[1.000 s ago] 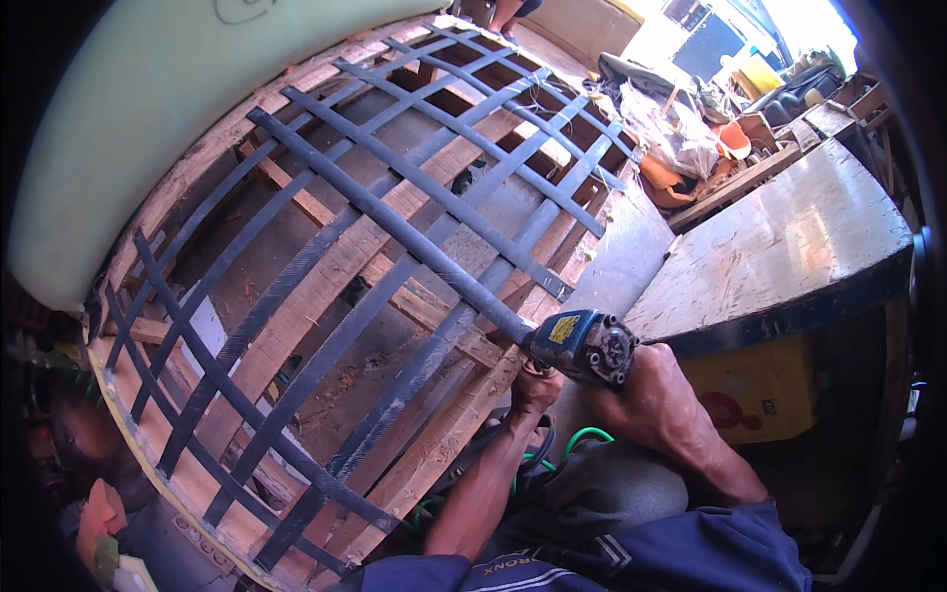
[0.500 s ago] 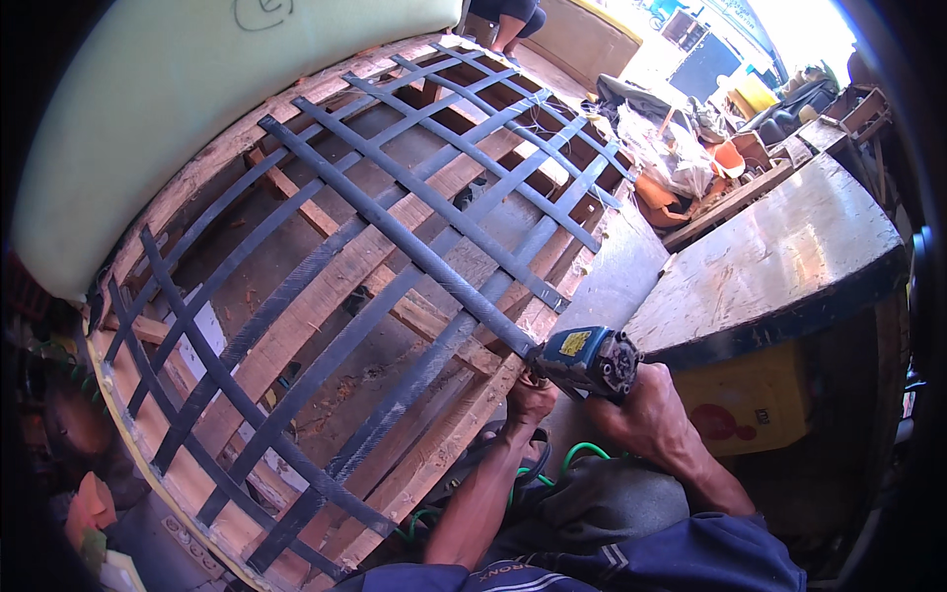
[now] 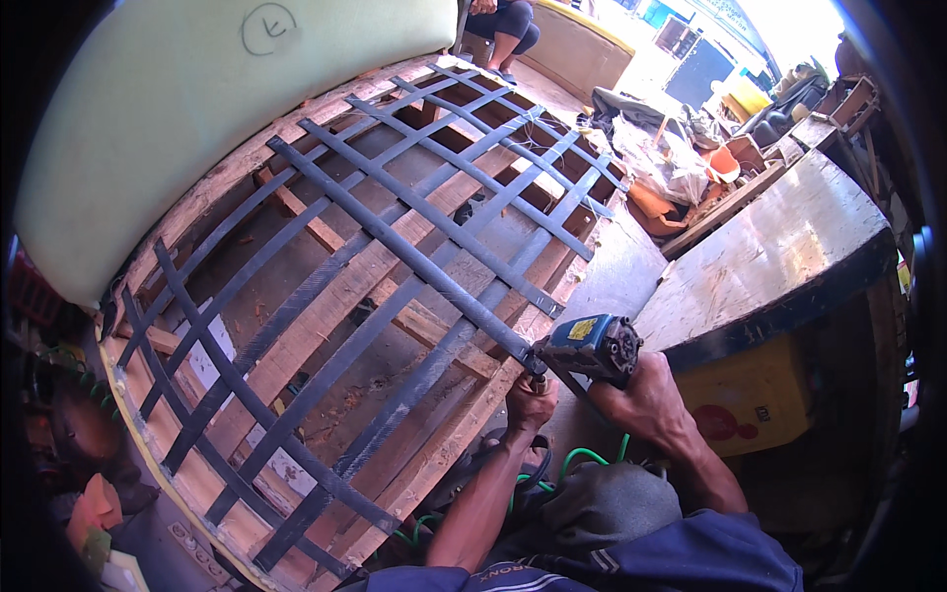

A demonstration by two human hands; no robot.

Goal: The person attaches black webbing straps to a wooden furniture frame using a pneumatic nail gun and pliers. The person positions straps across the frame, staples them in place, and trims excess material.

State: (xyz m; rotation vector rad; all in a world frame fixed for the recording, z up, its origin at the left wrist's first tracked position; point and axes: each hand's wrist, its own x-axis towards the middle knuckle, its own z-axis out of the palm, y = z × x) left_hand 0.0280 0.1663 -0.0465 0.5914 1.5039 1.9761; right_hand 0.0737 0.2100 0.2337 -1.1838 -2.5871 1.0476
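Pale green foam cushion (image 3: 197,109), worn wooden workbench (image 3: 779,247), yellow box (image 3: 755,405)

Person is wearing a dark navy short-sleeved shirt (image 3: 691,557) with pale lettering near its edge, and grey trousers (image 3: 602,503); both forearms are showing bare.

Our left hand (image 3: 531,403) was clenched in a fist, knuckles up, its bare forearm running down to the lower edge. Our right hand (image 3: 646,397) sat just beside it, fingers curled tight in a grip, wrist bent, forearm angling down and right into a dark sleeve.
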